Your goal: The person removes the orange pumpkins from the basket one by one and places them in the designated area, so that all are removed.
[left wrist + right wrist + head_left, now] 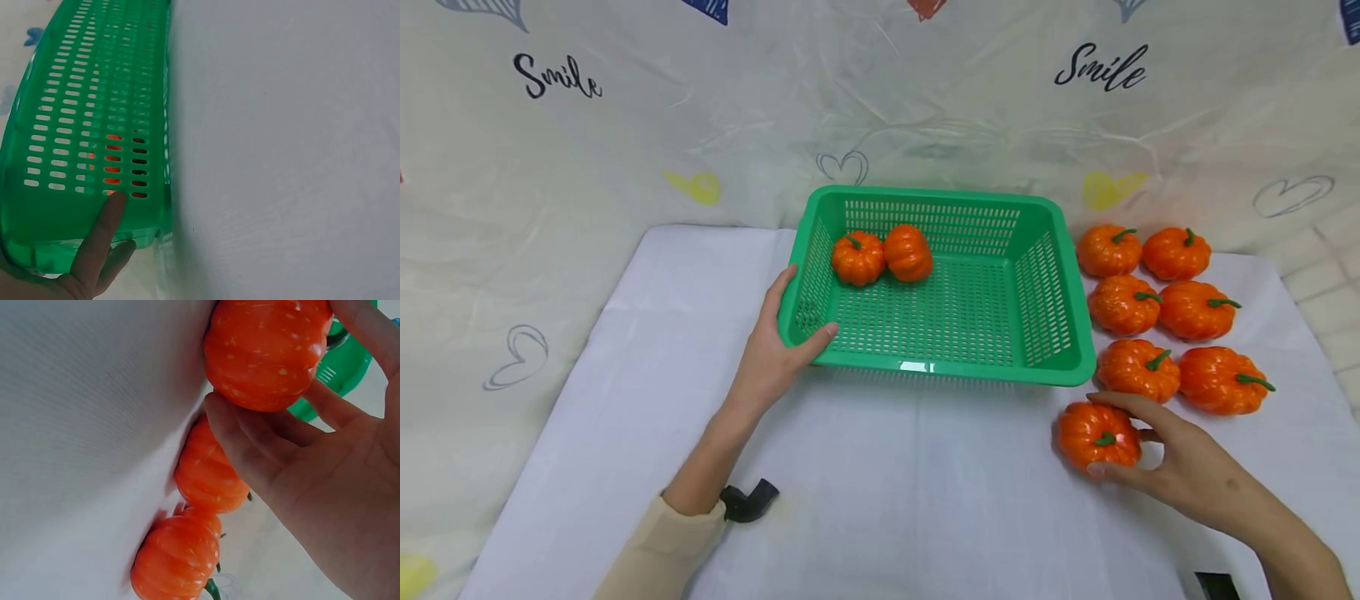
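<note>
A green plastic basket [973, 371] with slotted walls stands at the back middle of the table. My left hand [767, 354] holds its front left corner, thumb over the rim and fingers along the outer wall. In the left wrist view, fingers of the left hand [100, 250] lie against the slotted side. Two small orange pumpkins [858, 260] sit together in the basket's left part. To the right of the basket's front corner, my right hand [1195, 479] grips another orange pumpkin [1097, 429] between thumb and fingers. The right wrist view shows this pumpkin [265, 356] with its green stem partly hidden.
Several orange pumpkins with green stems [1198, 310] stand in paired rows right of the basket, close to the right hand. A white cloth [880, 492] covers the table. Behind it hangs a printed sheet [925, 108]. A black strap piece [751, 502] shows by the left wrist.
</note>
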The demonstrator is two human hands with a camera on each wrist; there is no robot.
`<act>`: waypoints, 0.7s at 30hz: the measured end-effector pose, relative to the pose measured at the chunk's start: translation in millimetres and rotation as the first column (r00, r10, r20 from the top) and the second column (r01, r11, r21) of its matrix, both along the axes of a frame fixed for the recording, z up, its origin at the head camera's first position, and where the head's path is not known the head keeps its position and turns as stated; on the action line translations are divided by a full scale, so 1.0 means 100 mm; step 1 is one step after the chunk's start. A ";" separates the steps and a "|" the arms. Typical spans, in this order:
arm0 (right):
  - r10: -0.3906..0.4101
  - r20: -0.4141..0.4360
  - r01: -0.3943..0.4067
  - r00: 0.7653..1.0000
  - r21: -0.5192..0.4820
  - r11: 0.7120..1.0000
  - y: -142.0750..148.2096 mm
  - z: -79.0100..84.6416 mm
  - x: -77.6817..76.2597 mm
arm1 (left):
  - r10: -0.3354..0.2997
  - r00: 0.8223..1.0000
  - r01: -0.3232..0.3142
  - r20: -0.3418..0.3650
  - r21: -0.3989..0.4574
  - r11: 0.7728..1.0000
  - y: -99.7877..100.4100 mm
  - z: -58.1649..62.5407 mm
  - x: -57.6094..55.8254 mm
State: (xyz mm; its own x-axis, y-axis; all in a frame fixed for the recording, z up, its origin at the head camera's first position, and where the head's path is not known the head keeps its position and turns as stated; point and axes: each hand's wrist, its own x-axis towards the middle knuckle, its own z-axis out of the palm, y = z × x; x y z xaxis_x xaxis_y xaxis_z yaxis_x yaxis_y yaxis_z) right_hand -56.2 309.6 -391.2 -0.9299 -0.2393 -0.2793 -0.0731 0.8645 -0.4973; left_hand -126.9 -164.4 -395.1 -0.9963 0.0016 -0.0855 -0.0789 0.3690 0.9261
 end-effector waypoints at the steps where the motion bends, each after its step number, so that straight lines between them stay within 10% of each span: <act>1: 0.001 -0.007 -0.001 1.000 -0.002 1.000 0.00 0.00 0.00 | 0.000 1.000 0.000 0.001 0.001 1.000 0.00 0.00 0.00; 14: -0.011 -0.249 -0.034 0.968 -0.176 0.984 0.11 0.15 0.05 | -0.005 1.000 0.005 -0.001 0.010 1.000 0.01 0.01 0.00; 21: -0.100 -0.302 0.072 0.948 -0.104 0.992 0.13 0.38 -0.06 | -0.007 1.000 0.007 -0.007 0.015 1.000 0.00 0.00 0.02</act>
